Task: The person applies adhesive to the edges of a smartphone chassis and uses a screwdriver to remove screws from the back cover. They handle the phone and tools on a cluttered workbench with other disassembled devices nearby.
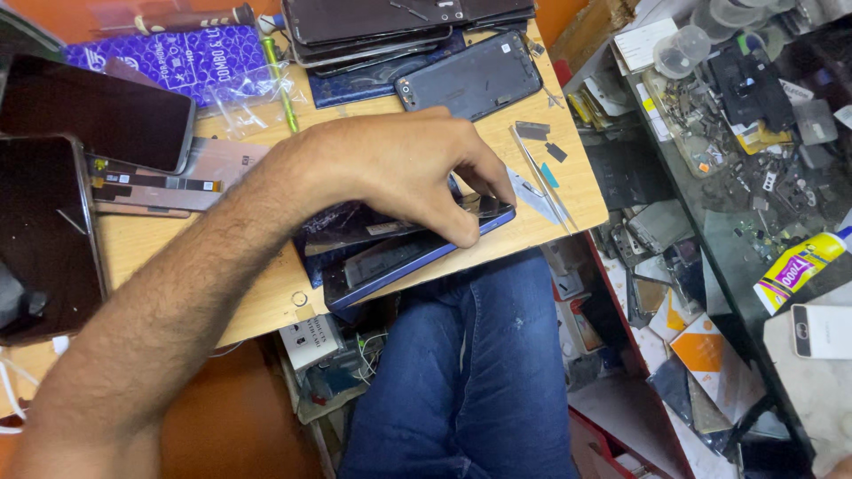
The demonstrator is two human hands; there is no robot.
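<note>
Along the left edge of the desk (pixel 257 302): two dark screens (pixel 44 235), flat and side by side, with a thin ribbon cable (pixel 155 184) just beside them. At the far left corner: a blue patterned box (pixel 177 62), a screwdriver (pixel 177 18) touching its far side.

Toward the middle of the near edge: the left hand (pixel 399 168), reached across from the left, fingers curled and fingertips clamped on the right end of the blue phone (pixel 399 266). Lying slantwise there, one end jutting past the near edge above a blue-trousered knee. On top of it, a dark glass panel (pixel 355 226), seemingly tilted a little off the frame; hard to tell whether seated or lifted. No right hand in view.

At the far edge: a grey back cover (pixel 470 75), face down. Near the right edge: tweezers (pixel 541 177) among small loose parts.

Judged from the grip: midway through working the glass panel at the phone's frame, either easing it off or pressing it home. Next move calling for even pressure along the edge, no twisting of the thin glass, and a firm hold on the overhanging end.
</note>
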